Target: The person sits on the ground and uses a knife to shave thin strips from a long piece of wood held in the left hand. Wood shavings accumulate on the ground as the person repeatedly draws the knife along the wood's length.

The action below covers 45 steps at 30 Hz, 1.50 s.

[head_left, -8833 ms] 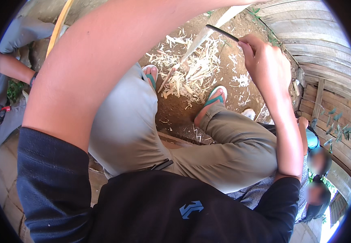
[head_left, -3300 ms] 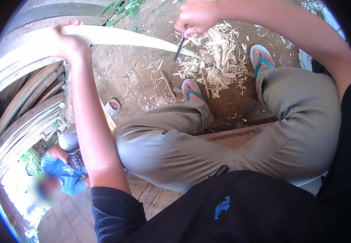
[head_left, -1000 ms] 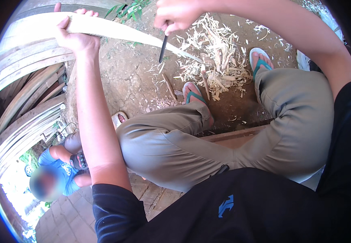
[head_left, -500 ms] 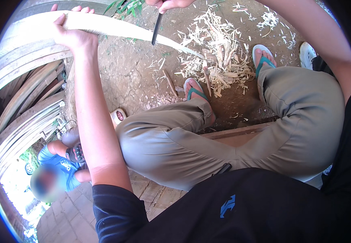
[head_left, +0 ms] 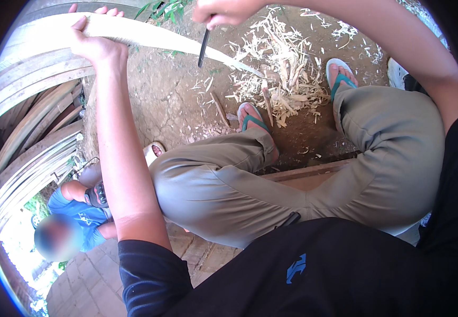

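A long pale strip of wood [head_left: 155, 36] stretches from the upper left and tapers to a point above the dirt ground. My left hand [head_left: 95, 46] grips it near its broad end, thumb on the near side and fingertips showing over the far edge. In my closed right hand [head_left: 228, 11] is a dark, narrow blade [head_left: 204, 48], probably a knife; its handle is hidden by the fingers. The blade hangs down across the near edge of the wood, close to the tapered part. Whether it touches the wood, I cannot tell.
Wood shavings [head_left: 287, 68] are heaped beyond my sandalled feet. Stacked curved planks [head_left: 33, 127] stand at the left. A person in a blue shirt [head_left: 83, 216] sits at the lower left, and another's white shoe [head_left: 396, 74] shows at the right. Green leaves [head_left: 173, 9] lie beyond the wood.
My right hand has come slightly toward me, bringing the dark blade a little lower across the wood. My left hand and the wood have hardly moved.
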{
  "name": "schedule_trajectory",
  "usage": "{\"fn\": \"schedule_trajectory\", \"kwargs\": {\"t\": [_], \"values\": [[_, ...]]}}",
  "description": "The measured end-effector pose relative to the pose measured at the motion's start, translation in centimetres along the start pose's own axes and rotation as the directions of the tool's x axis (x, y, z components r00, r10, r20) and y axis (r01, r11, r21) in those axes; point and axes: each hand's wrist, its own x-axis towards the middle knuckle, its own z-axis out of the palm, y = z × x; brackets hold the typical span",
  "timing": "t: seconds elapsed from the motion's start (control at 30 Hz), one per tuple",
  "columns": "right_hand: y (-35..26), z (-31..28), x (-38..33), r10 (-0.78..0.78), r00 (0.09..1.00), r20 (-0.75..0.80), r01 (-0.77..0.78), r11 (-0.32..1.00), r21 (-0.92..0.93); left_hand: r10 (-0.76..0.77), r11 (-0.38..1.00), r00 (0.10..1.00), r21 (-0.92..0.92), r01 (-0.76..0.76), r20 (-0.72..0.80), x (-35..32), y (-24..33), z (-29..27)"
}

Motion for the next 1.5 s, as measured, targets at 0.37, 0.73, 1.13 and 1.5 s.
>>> {"fn": "schedule_trajectory", "kwargs": {"t": [0.37,0.73,1.13,1.5], "values": [[-0.1,-1.6,-0.2,-0.009,0.998,0.062,-0.004,0.979,0.206,0.015,0.993,0.992,-0.12,0.0,0.124,1.2,-1.1,-1.3],[1.7,-1.2,0.2,-0.066,0.996,-0.065,0.073,0.992,0.106,0.016,0.977,0.981,-0.212,0.025,0.191,0.5,0.2,-2.1],[0.7,5.6,1.8,-0.222,0.975,-0.021,0.223,0.974,0.043,0.03,0.966,0.968,-0.254,0.035,0.248,0.7,-0.3,-1.5],[1.4,1.2,-2.1,0.02,0.999,-0.036,-0.008,0.958,0.288,0.006,0.985,0.981,-0.172,0.027,0.192,1.3,-0.7,-2.4]]}}
